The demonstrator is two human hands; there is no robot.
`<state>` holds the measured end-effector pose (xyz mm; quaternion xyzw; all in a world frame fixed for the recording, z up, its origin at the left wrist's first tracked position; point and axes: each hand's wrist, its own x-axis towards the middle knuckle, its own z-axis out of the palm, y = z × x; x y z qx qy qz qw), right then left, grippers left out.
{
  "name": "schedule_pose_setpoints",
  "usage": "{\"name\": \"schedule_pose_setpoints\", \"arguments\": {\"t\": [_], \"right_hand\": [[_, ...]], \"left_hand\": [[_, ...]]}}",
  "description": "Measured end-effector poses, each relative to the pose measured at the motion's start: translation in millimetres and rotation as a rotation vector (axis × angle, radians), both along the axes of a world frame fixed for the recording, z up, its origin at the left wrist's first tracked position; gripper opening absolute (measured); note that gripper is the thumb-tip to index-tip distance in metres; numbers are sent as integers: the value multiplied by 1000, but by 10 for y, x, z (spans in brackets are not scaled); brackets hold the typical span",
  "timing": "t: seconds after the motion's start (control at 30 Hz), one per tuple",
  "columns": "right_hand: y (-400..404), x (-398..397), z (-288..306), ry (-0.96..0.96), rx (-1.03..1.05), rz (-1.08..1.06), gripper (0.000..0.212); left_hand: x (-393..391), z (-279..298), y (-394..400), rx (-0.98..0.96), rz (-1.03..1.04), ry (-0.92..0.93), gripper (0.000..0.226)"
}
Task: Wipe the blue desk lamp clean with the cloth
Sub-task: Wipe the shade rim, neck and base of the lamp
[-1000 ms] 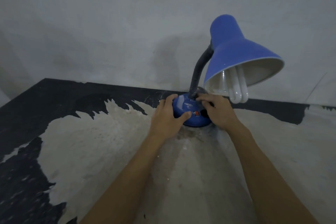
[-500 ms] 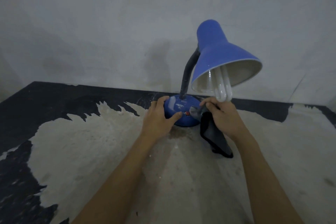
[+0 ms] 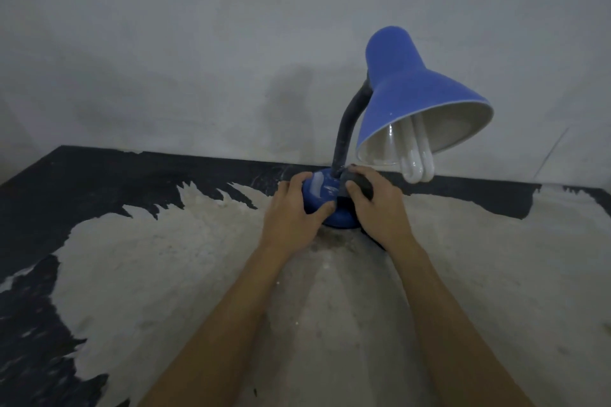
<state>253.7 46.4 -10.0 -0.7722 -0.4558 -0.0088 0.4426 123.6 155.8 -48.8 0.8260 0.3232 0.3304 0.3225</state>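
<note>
Left hand (image 3: pixel 291 215) fingers curled round lamp base (image 3: pixel 322 195); right hand (image 3: pixel 377 208) fingers pressing bunched dark cloth (image 3: pixel 358 184) onto it

Bare room: worn painted surface (image 3: pixel 165 274), stained wall (image 3: pixel 198 43)

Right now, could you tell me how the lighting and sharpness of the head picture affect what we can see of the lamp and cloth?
Head view: dim, bluish, flat light; the lamp is unlit and casts a soft shadow on the wall. The dark cloth under the right hand shows little detail. A glare streak sits on the base beside the left hand. Wide-angle bowing bends the tabletop edge.
</note>
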Motion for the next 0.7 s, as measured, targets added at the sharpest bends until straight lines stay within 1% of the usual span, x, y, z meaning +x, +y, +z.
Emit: {"name": "schedule_pose_setpoints", "arguments": {"t": [0.1, 0.17, 0.2, 0.3, 0.37, 0.43, 0.5, 0.6, 0.7], "right_hand": [[-77, -39, -3, 28, -4, -122, 27], [-98, -73, -18, -23, -30, -96, 29], [-104, -95, -28, -48, -57, -74, 33], [-147, -163, -44, -87, -194, -85, 64], [-165, -157, -69, -110, -246, -71, 74], [-185, -158, -84, -137, -250, -25, 74], [-198, -143, -91, -165, -208, 21, 69], [-216, -124, -57, -164, -159, 79, 49], [-225, -130, -31, -194, -162, 167, 43]], "left_hand": [[14, 1, -1, 4, 7, 3, 65], [22, 1, 0, 20, 5, 6, 64], [19, 2, 0, 26, 2, 5, 64], [10, 25, 6, -7, -10, 5, 59], [20, 37, 26, -62, -17, -8, 51], [23, 43, 38, -110, -21, -26, 42], [15, 60, 25, -143, -24, -53, 37], [-9, 86, 0, -181, -41, -93, 37], [-10, 75, 21, -156, -42, -74, 37]]}}
